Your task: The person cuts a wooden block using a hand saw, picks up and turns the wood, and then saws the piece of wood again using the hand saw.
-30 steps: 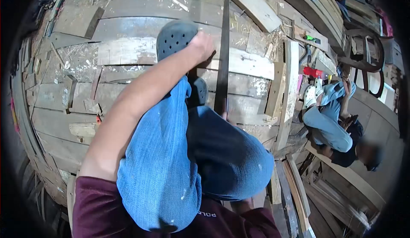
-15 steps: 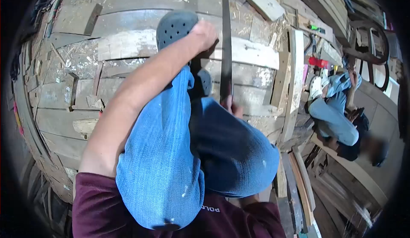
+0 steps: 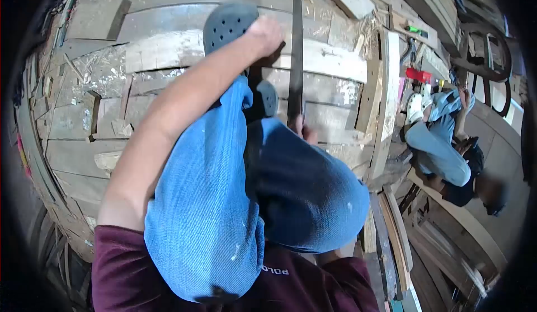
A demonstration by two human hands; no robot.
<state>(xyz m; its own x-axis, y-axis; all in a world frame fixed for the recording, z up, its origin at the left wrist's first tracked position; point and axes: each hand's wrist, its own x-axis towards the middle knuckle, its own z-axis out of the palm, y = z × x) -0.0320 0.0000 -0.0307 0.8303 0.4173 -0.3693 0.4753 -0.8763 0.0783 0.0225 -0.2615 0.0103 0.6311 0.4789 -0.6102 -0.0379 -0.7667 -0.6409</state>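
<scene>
My left hand point(image 3: 267, 36) is closed in a fist beside the toe of a dark clog with holes point(image 3: 228, 27). Its fingers face away, so anything inside them is hidden. My right hand point(image 3: 305, 130) shows only in part past my right knee. Its fingers are closed around the near end of a long, narrow dark strip point(image 3: 297, 49), which runs away from me over the floor. The strip's material is unclear. The second clog point(image 3: 268, 98) shows between my knees, partly in shadow.
Wood shavings and offcuts lie on the plank floor point(image 3: 168, 96). A pale board point(image 3: 387, 105) stands to the right, with a red object point(image 3: 418, 76) and a green-handled tool point(image 3: 415, 30) beyond. At far right sits another person point(image 3: 442, 144) in jeans.
The view has shifted slightly. My right hand and the near end of the strip appear a little farther forward. My left hand stays closed beside the clog.
</scene>
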